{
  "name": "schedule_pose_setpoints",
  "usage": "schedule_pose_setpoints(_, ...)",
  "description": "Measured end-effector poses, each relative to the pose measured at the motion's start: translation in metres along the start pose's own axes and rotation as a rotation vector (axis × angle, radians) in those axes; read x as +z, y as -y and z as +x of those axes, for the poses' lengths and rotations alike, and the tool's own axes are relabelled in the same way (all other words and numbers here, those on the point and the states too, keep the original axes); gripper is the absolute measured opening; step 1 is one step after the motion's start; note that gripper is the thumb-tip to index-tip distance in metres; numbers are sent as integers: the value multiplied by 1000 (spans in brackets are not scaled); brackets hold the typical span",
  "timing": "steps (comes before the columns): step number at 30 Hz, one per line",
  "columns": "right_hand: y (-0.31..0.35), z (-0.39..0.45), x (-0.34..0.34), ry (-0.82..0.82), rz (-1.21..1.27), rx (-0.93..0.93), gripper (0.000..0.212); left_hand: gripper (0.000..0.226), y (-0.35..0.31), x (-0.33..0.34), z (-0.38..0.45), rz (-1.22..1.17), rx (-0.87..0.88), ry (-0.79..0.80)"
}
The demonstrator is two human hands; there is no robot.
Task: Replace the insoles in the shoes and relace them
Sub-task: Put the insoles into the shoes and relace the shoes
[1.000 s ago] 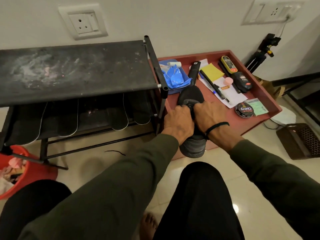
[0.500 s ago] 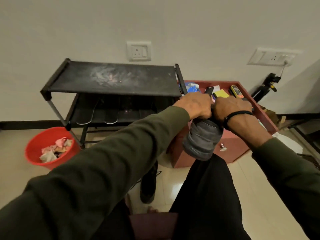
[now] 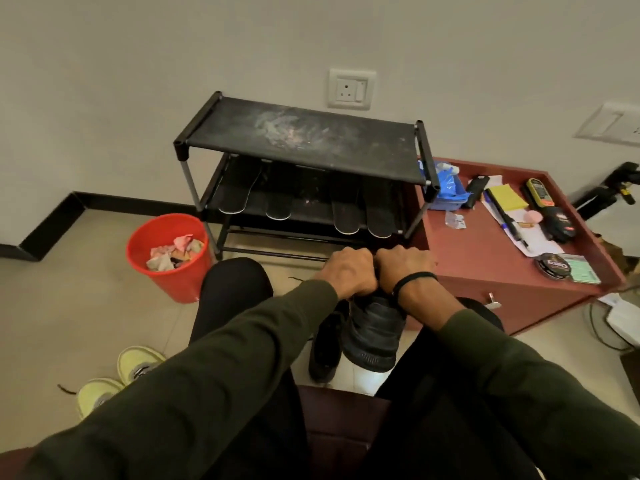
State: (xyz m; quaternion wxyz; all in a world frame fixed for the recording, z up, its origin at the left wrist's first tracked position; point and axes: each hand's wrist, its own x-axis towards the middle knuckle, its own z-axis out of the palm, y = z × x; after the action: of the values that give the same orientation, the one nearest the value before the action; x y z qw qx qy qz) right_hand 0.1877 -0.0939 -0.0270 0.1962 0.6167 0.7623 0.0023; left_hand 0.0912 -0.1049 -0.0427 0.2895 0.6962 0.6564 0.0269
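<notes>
A black shoe (image 3: 372, 336) hangs heel-down between my knees, above the floor. My left hand (image 3: 348, 271) and my right hand (image 3: 405, 268) grip its upper part side by side, fingers curled over it; the laces are hidden under them. A second black shoe (image 3: 325, 351) stands on the floor just left of it. Several black insoles (image 3: 346, 211) lie on the lower shelf of the black shoe rack (image 3: 301, 140).
A red bin (image 3: 169, 271) with scraps stands left of the rack. A pair of yellow shoes (image 3: 117, 379) sits at the lower left. The red-brown cabinet (image 3: 485, 244) on the right carries a blue tray, pens, notes and a polish tin (image 3: 552, 266).
Both hands have lifted the black shoe off the red-brown cabinet and brought it down toward me, between my knees. My view has pulled back and shifted left.
</notes>
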Motion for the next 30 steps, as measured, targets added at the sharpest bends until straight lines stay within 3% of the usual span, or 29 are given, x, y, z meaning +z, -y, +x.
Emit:
schedule_pose_setpoints(4, 4, 16, 31, 89, 181, 40, 32, 31, 30, 35, 15, -81, -63, -44)
schedule_pose_setpoints(7, -5, 25, 45, 259, 492, 76, 58, 34, 50, 59, 36, -142, -133, -27)
schedule_pose_setpoints(9, -10, 32, 49, 404, 650, 50, 52, 30, 65, 77, 53, -202, -190, 1)
schedule_pose_setpoints(11, -12, 38, 52, 564, 645, -15, 46, 27, 82, 100, 71, -266, -256, 27)
schedule_pose_setpoints(15, -7, 54, 76, 845, 523, -106, 65, 32, 100, 139, 105, -356, -340, 71)
schedule_pose_setpoints(19, -8, 73, 121, 785, 501, -8, 57, 49, 96, 169, 142, -523, -300, 167)
schedule_pose_setpoints(22, -8, 92, 140, 657, 360, 22, 56, 43, 102, 190, 158, -682, -352, 166)
schedule_pose_setpoints(26, -1, 126, 163, 682, 323, 54, 64, 48, 123, 209, 153, -344, -431, 263)
schedule_pose_setpoints(30, 13, 143, 197, 712, 296, 77, 70, 61, 147, 244, 133, -45, -331, 587)
